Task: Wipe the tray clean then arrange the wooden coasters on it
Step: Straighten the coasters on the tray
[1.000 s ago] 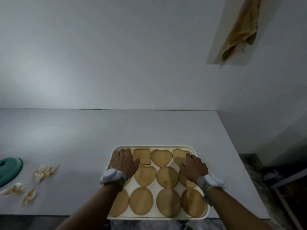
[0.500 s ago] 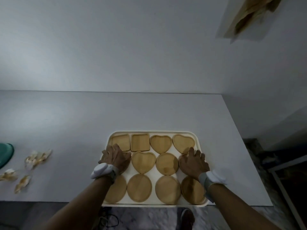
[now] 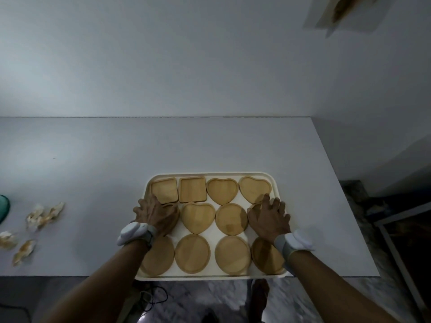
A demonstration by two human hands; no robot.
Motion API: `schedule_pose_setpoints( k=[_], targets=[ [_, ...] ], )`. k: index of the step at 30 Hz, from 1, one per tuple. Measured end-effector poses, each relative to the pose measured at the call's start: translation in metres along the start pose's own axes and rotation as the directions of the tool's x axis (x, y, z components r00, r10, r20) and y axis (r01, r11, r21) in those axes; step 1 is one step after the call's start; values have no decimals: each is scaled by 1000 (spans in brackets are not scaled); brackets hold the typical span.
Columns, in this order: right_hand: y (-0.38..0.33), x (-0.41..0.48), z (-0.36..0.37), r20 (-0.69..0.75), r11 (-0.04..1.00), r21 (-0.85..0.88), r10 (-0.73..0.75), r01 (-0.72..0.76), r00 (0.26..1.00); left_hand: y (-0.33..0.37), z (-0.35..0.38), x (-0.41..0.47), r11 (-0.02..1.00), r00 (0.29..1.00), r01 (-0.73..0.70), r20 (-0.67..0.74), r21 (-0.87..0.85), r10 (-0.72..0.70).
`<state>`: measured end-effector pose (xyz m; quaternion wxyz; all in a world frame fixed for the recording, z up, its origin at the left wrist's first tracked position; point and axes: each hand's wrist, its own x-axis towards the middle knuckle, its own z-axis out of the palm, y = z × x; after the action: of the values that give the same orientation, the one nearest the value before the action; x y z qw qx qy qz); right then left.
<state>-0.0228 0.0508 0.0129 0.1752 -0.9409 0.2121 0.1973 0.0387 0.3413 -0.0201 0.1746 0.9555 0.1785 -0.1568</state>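
Note:
A cream tray (image 3: 211, 176) lies at the table's near edge, filled with several wooden coasters in three rows. The far row has two square coasters (image 3: 192, 189) and two heart coasters (image 3: 222, 191). A heart coaster (image 3: 198, 217) and a round coaster (image 3: 231, 219) show in the middle row, and round coasters (image 3: 192, 253) fill the near row. My left hand (image 3: 155, 214) lies flat on the middle row's leftmost coaster, hiding most of it. My right hand (image 3: 270, 216) rests palm down, fingers spread, on the middle row's rightmost coaster.
Crumpled scraps (image 3: 44, 214) lie on the white table (image 3: 93, 159) at the left, beside a teal object (image 3: 3, 209) at the frame edge. The table's right edge (image 3: 345, 206) drops to the floor. A brownish cloth (image 3: 342, 7) hangs on the wall at upper right.
Both hands slid from the far row toward me onto the middle row's outer coasters, uncovering the left square coaster and right heart coaster. The view tilted downward.

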Motion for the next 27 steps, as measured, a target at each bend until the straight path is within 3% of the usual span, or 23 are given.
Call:
schedule_pose_setpoints(
  k=[27],
  targets=[
    [98, 117, -107, -29, 997, 65, 49, -47, 998, 191, 47, 28, 992, 997, -60, 55, 109, 55]
  ],
)
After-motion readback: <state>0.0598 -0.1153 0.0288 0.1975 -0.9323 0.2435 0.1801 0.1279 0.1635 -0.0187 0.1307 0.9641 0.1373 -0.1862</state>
